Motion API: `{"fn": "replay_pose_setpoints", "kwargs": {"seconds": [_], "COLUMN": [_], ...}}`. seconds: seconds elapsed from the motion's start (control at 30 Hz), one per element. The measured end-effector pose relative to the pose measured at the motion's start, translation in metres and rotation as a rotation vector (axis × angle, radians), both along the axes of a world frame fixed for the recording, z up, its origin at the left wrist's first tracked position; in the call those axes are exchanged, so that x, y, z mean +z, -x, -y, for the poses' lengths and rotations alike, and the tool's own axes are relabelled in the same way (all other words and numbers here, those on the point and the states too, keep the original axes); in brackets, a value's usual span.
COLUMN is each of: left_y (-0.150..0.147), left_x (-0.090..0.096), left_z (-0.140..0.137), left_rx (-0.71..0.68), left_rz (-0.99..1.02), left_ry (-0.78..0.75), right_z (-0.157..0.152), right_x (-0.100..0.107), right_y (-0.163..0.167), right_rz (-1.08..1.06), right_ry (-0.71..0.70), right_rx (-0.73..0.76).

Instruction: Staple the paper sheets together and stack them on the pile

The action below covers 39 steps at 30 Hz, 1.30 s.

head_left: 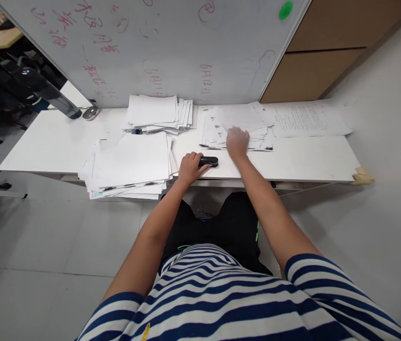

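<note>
Near the front edge of the desk, my left hand point(190, 169) is wrapped around one end of a black stapler point(209, 162), which lies along the desktop. My right hand point(237, 142) is over the front of the right-hand stack of papers point(218, 130). Its fingers curl at the edge of a top sheet of paper point(245, 116); both look slightly blurred, and the fingertips are partly hidden. Dark edges show along the bottom of that stack.
Two more paper stacks sit to the left: a large front one point(132, 158) overhanging the edge and one behind point(152, 110). A printed sheet point(310, 118) lies at right. A bottle point(49, 92) and a mouse point(91, 112) stand far left. The whiteboard point(179, 52) borders the desk point(51, 142).
</note>
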<state>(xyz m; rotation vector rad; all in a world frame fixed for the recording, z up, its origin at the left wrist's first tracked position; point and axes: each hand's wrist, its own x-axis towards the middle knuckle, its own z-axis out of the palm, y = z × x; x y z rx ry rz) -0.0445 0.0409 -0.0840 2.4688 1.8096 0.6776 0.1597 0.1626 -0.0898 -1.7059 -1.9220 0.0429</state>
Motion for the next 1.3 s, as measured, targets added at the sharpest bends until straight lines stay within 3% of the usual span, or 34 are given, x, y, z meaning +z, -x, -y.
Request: {"fn": "replay_pose_setpoints", "kwargs": {"seconds": [0.2, 0.4, 0.7, 0.87, 0.97, 1.07, 1.2, 1.3], "left_y": [0.000, 0.000, 0.000, 0.000, -0.002, -0.003, -0.008, -0.017], "left_x": [0.000, 0.000, -0.003, -0.004, -0.003, 0.001, 0.022, 0.052], "left_z": [0.001, 0.002, 0.001, -0.001, 0.001, 0.004, 0.007, 0.016], "left_rx": [0.002, 0.010, 0.014, 0.070, 0.154, 0.192, 0.194, 0.084], "left_rz": [0.009, 0.008, 0.029, 0.105, 0.166, 0.212, 0.386, 0.636], "left_ry": [0.000, -0.009, -0.020, 0.002, -0.019, -0.064, -0.158, -0.149], "right_z": [-0.002, -0.003, -0.003, -0.007, -0.007, 0.015, 0.089, 0.159], "right_x": [0.003, -0.001, -0.006, 0.003, 0.026, 0.068, 0.128, 0.151], "right_y": [-0.005, -0.009, -0.015, -0.022, -0.028, -0.034, -0.048, -0.065], "right_rz": [-0.068, -0.254, -0.344, -0.391, -0.439, -0.481, -0.443, -0.494], "right_ry": [0.053, 0.050, 0.018, 0.033, 0.079, 0.033, -0.153, -0.250], "right_rx": [-0.048, -0.209, -0.206, -0.222, -0.162, -0.040, 0.264, 0.346]}}
